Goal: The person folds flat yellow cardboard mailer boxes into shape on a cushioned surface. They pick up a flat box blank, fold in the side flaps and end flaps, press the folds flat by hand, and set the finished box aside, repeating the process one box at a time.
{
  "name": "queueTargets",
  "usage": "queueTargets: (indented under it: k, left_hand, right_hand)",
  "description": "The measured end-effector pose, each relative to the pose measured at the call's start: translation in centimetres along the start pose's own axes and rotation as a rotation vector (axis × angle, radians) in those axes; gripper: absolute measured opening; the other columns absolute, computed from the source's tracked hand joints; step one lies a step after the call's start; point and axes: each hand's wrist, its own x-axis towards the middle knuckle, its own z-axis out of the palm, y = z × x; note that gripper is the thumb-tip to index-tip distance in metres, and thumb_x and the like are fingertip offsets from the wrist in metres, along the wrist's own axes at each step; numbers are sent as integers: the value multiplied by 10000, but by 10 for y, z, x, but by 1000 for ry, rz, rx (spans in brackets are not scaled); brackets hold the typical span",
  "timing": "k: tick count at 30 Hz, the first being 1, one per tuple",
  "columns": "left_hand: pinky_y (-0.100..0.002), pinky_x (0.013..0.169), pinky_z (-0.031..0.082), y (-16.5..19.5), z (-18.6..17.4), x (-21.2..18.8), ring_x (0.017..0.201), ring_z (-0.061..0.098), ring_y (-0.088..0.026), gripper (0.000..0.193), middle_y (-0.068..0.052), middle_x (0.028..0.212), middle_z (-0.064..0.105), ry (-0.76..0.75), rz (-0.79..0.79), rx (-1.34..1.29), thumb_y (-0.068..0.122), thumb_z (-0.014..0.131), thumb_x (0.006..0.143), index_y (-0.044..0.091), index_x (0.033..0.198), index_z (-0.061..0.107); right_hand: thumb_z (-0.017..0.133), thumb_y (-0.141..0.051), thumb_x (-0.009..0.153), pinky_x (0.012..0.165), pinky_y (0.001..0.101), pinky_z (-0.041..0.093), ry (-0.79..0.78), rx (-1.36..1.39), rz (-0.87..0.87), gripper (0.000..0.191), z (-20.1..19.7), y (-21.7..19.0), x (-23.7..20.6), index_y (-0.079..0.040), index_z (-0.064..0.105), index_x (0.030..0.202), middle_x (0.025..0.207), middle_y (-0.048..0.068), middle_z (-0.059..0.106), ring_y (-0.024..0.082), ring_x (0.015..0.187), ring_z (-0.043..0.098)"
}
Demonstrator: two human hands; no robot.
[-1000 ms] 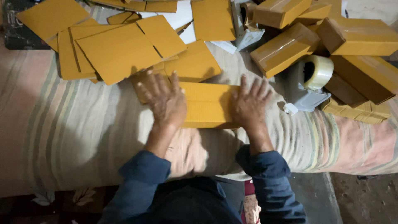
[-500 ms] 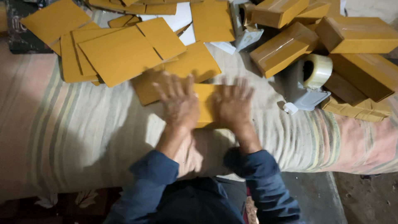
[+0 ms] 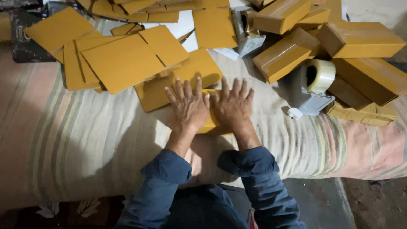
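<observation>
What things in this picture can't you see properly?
- Folded yellow box, head view: mostly covered by the left hand and right hand.
- Tape dispenser: its lower end hides behind the tape roll.
- Flat cardboard pile: cut off by the top edge.

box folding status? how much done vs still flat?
Done: several taped yellow boxes piled at upper right, beside the tape dispenser. In hand: left hand and right hand press side by side, palms down, on one yellow cardboard piece. Left: many flat cardboard blanks at upper left.
</observation>
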Motion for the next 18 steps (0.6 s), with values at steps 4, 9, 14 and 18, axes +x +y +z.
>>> queueTargets:
  k: [4,9,14,18]
  left_hand:
    - [-715,1186,16,-27,-7,-2,1526,140,-474,645,-274,1606,285,0,-119,-3,454,321,1048,163,1618,242]
    - [-757,1122,98,-16,0,-1,1447,275,-498,684,-323,1535,354,134,-31,16,507,396,1022,97,1553,265]
    - [-706,1119,323,-22,1,-4,1283,559,-394,671,-259,1387,546,13,-89,-114,387,446,1075,130,1664,255]
    - [-619,964,456,-34,9,-6,1107,622,-426,817,-261,1261,595,88,-36,-191,560,550,970,92,1591,300]
  right_hand:
    - [367,-500,1033,1153,701,143,66,-10,105,703,-12,17,-3,-143,285,1633,1610,316,300,545,1487,197]
    - [457,-604,956,1115,663,248,27,67,120,824,-10,3,-13,-133,231,1594,1584,290,300,505,1462,246]
    - [475,-505,1031,1044,615,425,195,-53,93,750,-20,1,-18,-120,263,1639,1568,307,383,526,1405,394]
    - [498,-580,983,856,513,550,-17,123,218,869,-25,5,-23,-94,190,1633,1377,286,530,455,1134,620]
